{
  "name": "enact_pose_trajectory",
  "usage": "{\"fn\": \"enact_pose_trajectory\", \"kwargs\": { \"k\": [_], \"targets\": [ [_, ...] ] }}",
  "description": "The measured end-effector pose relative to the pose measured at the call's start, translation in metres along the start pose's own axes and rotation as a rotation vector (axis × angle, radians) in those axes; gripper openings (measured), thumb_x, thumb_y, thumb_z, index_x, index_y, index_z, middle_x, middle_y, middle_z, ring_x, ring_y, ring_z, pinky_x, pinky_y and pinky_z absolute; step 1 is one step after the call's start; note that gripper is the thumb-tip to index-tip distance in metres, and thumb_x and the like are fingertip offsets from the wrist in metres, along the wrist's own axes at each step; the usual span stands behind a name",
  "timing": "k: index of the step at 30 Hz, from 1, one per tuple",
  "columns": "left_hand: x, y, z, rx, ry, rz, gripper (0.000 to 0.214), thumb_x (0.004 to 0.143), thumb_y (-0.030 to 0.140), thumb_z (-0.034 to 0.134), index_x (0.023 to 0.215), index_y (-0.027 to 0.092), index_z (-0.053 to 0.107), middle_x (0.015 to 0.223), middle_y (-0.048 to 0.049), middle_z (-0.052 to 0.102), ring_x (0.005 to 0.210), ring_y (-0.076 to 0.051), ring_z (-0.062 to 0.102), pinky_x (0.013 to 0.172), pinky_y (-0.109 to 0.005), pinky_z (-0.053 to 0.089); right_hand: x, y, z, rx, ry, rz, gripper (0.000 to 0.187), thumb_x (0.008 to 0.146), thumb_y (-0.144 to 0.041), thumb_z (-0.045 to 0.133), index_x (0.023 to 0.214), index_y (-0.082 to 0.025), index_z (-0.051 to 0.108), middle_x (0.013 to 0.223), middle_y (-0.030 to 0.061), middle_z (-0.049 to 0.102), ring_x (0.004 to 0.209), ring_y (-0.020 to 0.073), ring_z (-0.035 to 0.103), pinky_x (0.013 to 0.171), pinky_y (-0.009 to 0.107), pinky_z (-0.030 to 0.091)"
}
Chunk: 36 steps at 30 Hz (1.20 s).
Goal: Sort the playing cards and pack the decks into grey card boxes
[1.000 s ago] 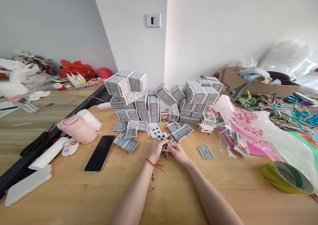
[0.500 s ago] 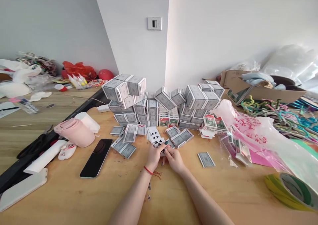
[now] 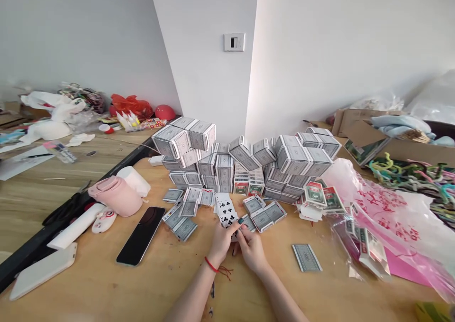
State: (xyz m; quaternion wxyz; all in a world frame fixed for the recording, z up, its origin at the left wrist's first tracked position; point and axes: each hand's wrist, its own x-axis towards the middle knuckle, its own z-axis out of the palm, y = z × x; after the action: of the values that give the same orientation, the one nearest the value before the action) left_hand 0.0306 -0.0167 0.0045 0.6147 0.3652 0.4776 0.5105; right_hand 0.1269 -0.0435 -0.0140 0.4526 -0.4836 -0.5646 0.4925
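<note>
1. The fingers [image 3: 231, 229] of both hands are closed, pinching a small fan of white playing cards [image 3: 225, 213] printed with black clubs.
2. The left hand [image 3: 222, 243], wearing a thin red string bracelet [image 3: 211, 264], almost meets the right hand [image 3: 250, 248]; a tight, low pinch suits thin cards.
3. Loose grey-backed card packs [image 3: 179, 226] lie around them on the pale wooden bench [image 3: 106, 284].
4. Beyond rises a stacked wall of grey-patterned card boxes [image 3: 216, 170]; a black smartphone [image 3: 140, 235] lies left.

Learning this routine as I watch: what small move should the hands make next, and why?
Probably square up the fanned playing cards between the left hand and right hand. They sit unevenly with club faces showing, and the grey card boxes lying just beside could get knocked while the cards stay spread.
</note>
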Motion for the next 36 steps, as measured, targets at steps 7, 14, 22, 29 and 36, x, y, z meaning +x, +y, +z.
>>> {"fn": "enact_pose_trajectory", "kwargs": {
  "k": [7,14,22,29,36],
  "targets": [
    [-0.004,0.003,0.007,-0.037,0.039,0.025,0.021,0.058,0.027,0.067,0.069,0.010,0.061,0.066,-0.0057,0.064,0.057,-0.014,0.057,0.052,-0.022,0.044,0.002,0.001,-0.005,-0.007,-0.015,-0.009,0.040,0.082,-0.050,0.035,0.058,-0.019,0.045,0.042,0.0010,0.052,0.039,0.0142,0.050,0.046,0.025,0.040],
    [-0.005,-0.002,0.006,-0.026,0.039,0.064,0.025,0.060,0.030,0.065,0.073,0.009,0.062,0.071,-0.0093,0.066,0.063,-0.017,0.060,0.057,-0.025,0.046,0.004,0.003,-0.005,-0.008,-0.026,0.017,0.041,0.081,-0.052,0.035,0.060,-0.018,0.046,0.041,0.0004,0.051,0.038,0.0139,0.050,0.042,0.024,0.038],
    [-0.006,-0.009,-0.004,0.004,-0.036,0.065,0.026,0.063,0.032,0.063,0.077,0.010,0.062,0.076,-0.0108,0.066,0.068,-0.019,0.061,0.063,-0.029,0.048,0.001,0.009,-0.002,-0.023,-0.044,-0.009,0.044,0.082,-0.050,0.034,0.055,-0.017,0.045,0.042,0.0002,0.051,0.038,0.0125,0.050,0.043,0.022,0.038],
    [0.002,0.000,-0.013,-0.011,-0.222,0.033,0.031,0.064,0.030,0.064,0.087,0.009,0.063,0.085,-0.0135,0.067,0.081,-0.023,0.062,0.078,-0.034,0.046,0.003,0.010,0.000,-0.043,-0.044,-0.012,0.043,0.082,-0.051,0.035,0.057,-0.017,0.047,0.040,0.0008,0.053,0.035,0.0128,0.049,0.039,0.022,0.035],
    [0.005,-0.003,-0.007,-0.044,-0.170,0.068,0.026,0.064,0.029,0.063,0.082,0.010,0.062,0.082,-0.0123,0.067,0.078,-0.022,0.063,0.074,-0.034,0.047,0.006,0.011,-0.003,-0.049,0.003,0.014,0.044,0.080,-0.054,0.036,0.056,-0.018,0.045,0.037,0.0000,0.052,0.033,0.0124,0.047,0.038,0.022,0.033]
  ]
}}
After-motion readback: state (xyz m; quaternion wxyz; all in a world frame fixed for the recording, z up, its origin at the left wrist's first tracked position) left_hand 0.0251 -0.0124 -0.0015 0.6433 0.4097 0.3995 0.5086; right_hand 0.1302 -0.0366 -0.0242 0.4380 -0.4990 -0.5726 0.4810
